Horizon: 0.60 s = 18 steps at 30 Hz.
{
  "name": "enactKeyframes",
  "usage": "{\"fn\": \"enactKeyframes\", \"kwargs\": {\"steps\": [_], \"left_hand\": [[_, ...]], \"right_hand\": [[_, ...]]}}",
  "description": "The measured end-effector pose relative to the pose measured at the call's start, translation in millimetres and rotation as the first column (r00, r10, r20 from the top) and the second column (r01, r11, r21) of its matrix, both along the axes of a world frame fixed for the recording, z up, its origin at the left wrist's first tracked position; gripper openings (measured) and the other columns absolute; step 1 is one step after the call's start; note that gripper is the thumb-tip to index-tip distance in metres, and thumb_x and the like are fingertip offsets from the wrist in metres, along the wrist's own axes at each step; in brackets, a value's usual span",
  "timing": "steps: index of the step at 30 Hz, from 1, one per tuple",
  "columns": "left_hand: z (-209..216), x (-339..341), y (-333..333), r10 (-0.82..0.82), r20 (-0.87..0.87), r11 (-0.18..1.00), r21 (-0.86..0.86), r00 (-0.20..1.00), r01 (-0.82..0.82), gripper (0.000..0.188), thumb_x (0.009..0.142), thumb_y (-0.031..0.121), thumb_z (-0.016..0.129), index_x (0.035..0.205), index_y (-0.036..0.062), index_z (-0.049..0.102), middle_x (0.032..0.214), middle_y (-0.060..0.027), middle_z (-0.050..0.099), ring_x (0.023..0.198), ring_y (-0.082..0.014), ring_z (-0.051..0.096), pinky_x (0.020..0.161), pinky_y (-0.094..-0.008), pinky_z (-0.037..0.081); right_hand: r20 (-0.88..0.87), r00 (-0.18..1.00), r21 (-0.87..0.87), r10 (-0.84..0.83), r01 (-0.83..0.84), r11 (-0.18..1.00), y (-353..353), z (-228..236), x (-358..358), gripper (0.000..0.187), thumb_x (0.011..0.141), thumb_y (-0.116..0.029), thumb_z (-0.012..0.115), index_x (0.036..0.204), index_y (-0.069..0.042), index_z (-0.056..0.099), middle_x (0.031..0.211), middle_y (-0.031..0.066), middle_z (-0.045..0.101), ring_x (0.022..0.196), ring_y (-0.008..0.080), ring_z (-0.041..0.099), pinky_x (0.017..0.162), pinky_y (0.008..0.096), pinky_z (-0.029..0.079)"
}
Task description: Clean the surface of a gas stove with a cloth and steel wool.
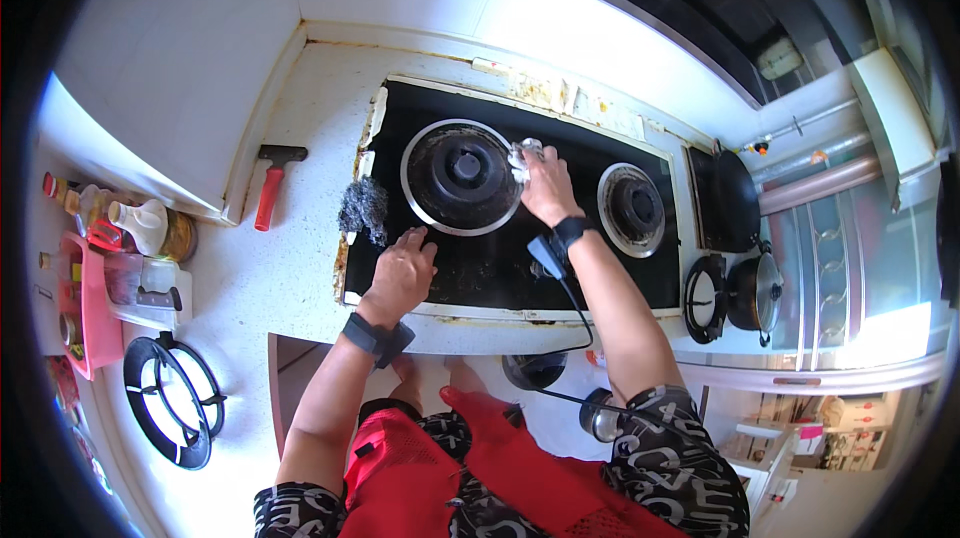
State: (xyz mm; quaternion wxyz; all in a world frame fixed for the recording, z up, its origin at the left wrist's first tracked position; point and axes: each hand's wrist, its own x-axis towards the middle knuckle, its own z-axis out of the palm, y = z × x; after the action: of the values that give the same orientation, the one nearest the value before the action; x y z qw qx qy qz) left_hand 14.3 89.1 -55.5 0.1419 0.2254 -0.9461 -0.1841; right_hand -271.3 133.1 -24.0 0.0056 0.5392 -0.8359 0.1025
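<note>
My right hand point(549, 191) is closed on a crumpled white wipe point(524, 157), pressed against the right side of the left burner's metal ring. My left hand point(402, 273) rests on the black glass cooktop point(480, 273) just in front of the left burner point(466, 168), its fingers apart and holding nothing. Dark stains mark the inside of that burner. The right burner point(633, 208) lies to the right of my right hand. Left of the cooktop's edge sits a grey steel wool scourer point(363, 210). Farther left, a red-handled scraper point(268, 193) lies on the counter.
A black pan support point(175, 401) stands at the lower left, another point(705, 298) at the right. Beside it are a lidded pot point(757, 290) and a dark wok point(733, 193). Bottles point(142, 223) and a pink basket point(92, 313) line the left side.
</note>
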Motion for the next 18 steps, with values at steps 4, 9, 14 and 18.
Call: {"fn": "enactKeyframes", "kwargs": {"steps": [4,9,14,18], "left_hand": [[4.7,-2.6,1.8,0.018,-0.040,0.999,0.050,0.999,-0.016,0.037,0.073,0.010,0.072,0.107,-0.0011,0.063,0.122,-0.0218,0.058,0.114,-0.0328,0.056,0.099,-0.0365,0.045],[6.0,-1.8,2.4,0.025,-0.071,0.998,0.052,0.997,-0.021,0.030,0.075,0.010,0.069,0.101,-0.0020,0.060,0.119,-0.0233,0.058,0.115,-0.0342,0.056,0.097,-0.0379,0.047],[4.4,0.0,1.3,0.029,-0.058,0.999,0.032,0.998,-0.028,0.035,0.072,0.008,0.072,0.104,-0.0027,0.062,0.121,-0.0232,0.058,0.115,-0.0331,0.056,0.098,-0.0365,0.047],[6.2,-3.1,-0.4,0.017,-0.078,0.998,0.054,0.997,-0.012,0.036,0.071,0.008,0.072,0.104,-0.0023,0.063,0.120,-0.0231,0.058,0.114,-0.0337,0.056,0.097,-0.0366,0.047]], "right_hand": [[-0.044,0.966,-0.041,0.255,-0.256,0.966,-35.2,-20.7,-29.3,0.040,0.070,0.002,0.063,0.107,-0.012,0.065,0.115,0.0106,0.053,0.102,0.0363,0.052,0.087,0.0460,0.046],[-0.068,0.960,0.039,0.271,-0.269,0.962,-33.3,-40.6,-30.8,0.028,0.068,-0.003,0.065,0.095,-0.007,0.070,0.111,0.0116,0.058,0.096,0.0370,0.054,0.080,0.0446,0.048],[0.010,0.983,-0.001,0.182,-0.182,0.983,13.4,-36.6,11.8,0.027,0.065,-0.007,0.071,0.092,-0.004,0.070,0.120,0.0128,0.056,0.094,0.0380,0.053,0.076,0.0457,0.050],[0.046,0.985,-0.063,0.164,-0.161,0.985,32.2,-18.3,52.7,0.024,0.065,-0.006,0.071,0.089,-0.006,0.070,0.116,0.0114,0.058,0.092,0.0366,0.054,0.072,0.0442,0.050]]}}
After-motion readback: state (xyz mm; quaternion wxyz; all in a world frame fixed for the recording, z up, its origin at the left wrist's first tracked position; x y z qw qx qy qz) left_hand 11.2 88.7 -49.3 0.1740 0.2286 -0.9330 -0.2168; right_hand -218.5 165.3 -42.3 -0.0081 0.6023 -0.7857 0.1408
